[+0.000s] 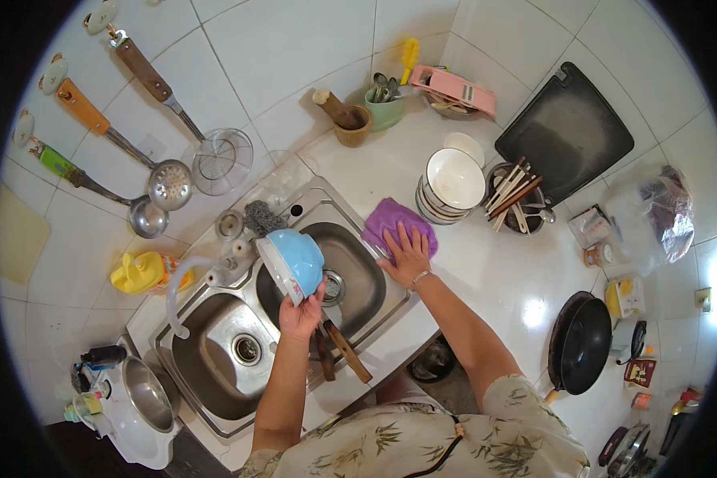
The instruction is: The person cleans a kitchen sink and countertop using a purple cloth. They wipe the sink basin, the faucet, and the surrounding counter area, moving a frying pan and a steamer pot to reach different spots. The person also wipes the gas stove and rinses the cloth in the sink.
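My left hand (301, 315) grips a light-blue bowl (301, 261), tilted on its side above the divider between the two sink basins. A white edge with red marks shows along the bowl's left side; whether it is a second bowl nested with it I cannot tell. On the counter just right of the sink, my right hand (408, 256) lies flat with spread fingers on a purple cloth (398, 219). Below the bowl, two wooden handles (346, 350) cross the front rim of the double steel sink (207, 422); their other ends are partly hidden.
Right of the cloth stand stacked white bowls (456, 179) and a holder of chopsticks and spoons (515, 195). A black cutting board (566, 131) leans on the wall, and a wok (583, 344) sits farther right. The faucet (175, 299) arches over the left basin; ladles (170, 185) hang left.
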Demonstrator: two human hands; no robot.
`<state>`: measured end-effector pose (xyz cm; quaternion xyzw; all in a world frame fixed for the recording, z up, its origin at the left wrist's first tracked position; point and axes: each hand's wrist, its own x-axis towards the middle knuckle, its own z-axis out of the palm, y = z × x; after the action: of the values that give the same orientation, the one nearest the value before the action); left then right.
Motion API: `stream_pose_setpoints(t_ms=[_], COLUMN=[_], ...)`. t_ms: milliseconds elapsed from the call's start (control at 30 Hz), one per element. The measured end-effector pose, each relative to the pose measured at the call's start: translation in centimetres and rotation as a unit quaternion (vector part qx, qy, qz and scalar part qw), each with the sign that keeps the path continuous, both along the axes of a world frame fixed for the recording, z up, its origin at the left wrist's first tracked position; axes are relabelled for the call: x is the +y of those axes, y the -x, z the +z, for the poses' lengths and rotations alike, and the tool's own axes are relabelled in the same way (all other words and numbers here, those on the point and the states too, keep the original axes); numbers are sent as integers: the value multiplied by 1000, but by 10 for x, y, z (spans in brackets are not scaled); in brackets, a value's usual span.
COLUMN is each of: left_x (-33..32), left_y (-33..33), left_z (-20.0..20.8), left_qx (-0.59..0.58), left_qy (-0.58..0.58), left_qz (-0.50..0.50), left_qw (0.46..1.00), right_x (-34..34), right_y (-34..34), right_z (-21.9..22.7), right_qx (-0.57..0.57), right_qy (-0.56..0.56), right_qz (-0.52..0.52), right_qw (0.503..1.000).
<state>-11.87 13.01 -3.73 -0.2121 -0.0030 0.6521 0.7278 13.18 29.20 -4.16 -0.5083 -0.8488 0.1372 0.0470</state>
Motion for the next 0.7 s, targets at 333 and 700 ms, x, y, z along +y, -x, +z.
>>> stream_pose_setpoints(t_ms=[333, 700], left_x=[-35, -56], left_y=[12, 8], left_z=[11, 19], left_qx=[61, 132], left_qy=[26, 151], left_qz=[-39, -10], left_qw=[997, 980], right_x=[96, 166], right_y=[114, 163], right_z=[-12, -17], right_qx=[79, -7], right_qy=[22, 44], right_qz=[-294, 69], right_qw=[952, 997])
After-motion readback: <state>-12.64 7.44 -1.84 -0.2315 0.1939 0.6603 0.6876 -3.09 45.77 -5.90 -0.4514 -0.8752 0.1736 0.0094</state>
